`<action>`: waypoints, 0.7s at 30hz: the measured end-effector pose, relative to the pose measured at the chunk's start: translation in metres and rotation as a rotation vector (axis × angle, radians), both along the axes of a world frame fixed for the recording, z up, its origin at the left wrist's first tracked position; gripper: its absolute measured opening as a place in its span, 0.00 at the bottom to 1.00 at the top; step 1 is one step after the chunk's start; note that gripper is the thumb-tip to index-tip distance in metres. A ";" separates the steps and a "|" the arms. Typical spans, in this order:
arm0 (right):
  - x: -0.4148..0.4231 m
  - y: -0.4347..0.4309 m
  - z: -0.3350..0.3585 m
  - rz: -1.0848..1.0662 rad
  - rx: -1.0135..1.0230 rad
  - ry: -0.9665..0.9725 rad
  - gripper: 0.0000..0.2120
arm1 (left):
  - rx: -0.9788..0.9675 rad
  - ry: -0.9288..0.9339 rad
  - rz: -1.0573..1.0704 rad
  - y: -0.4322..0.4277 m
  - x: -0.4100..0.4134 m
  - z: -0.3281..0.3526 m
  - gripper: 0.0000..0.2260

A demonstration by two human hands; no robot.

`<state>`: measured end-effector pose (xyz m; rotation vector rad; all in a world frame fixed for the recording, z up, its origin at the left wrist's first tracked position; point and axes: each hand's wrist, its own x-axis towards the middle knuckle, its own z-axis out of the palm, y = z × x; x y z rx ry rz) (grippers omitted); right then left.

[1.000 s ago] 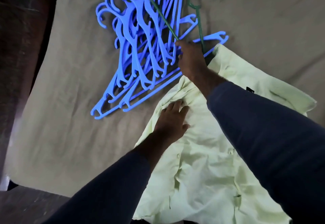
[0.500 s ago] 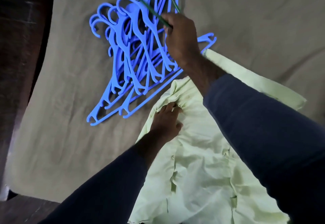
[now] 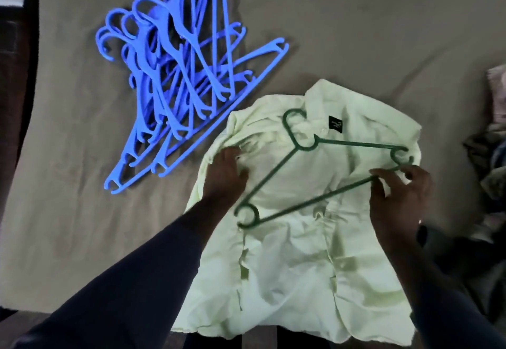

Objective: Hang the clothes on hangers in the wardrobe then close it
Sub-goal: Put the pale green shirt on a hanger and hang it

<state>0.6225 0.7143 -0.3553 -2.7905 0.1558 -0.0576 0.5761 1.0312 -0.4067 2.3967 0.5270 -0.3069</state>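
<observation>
**Fingers pinch a green hanger over a pale shirt**

Fingers (image 3: 383,174) and thumb of the right hand (image 3: 397,198) are curled onto the green hanger (image 3: 309,202), pinching its lower bar close to the right-hand corner loop. Fingers of the left hand (image 3: 224,173) are fairly straight and press down on cloth without closing round anything.

Nearest the camera, two dark blue sleeves reach in from the bottom edge, the left sleeve (image 3: 123,294) and the right sleeve (image 3: 451,307). Between them a pale yellow-green shirt (image 3: 287,280) lies spread, front up, on a tan bed sheet (image 3: 68,184), with its hem toward the person and its collar away. The left hand rests on the shirt's left shoulder, where the fabric is bunched.

The green hanger lies tilted across the shirt's chest, its hook pointing up toward the collar, beside a small black label (image 3: 335,123).

Farther off, to the upper left, a heap of blue hangers (image 3: 178,74) lies on the sheet, just beside the shirt's shoulder. At the right edge sits a crumpled pile of clothes (image 3: 490,162), too dim to make out.
</observation>
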 end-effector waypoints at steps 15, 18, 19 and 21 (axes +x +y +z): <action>0.009 0.040 -0.018 -0.568 1.017 0.582 0.05 | 0.132 -0.120 0.129 -0.013 0.032 0.035 0.07; 0.005 0.039 0.002 -0.569 1.175 0.708 0.09 | 0.074 -0.169 0.223 -0.015 0.035 0.042 0.08; 0.005 0.032 0.008 -0.551 1.232 0.670 0.07 | 0.056 -0.182 0.249 -0.015 0.035 0.044 0.08; 0.006 0.008 0.015 -0.545 1.356 0.550 0.06 | 0.037 -0.192 0.291 -0.014 0.034 0.049 0.08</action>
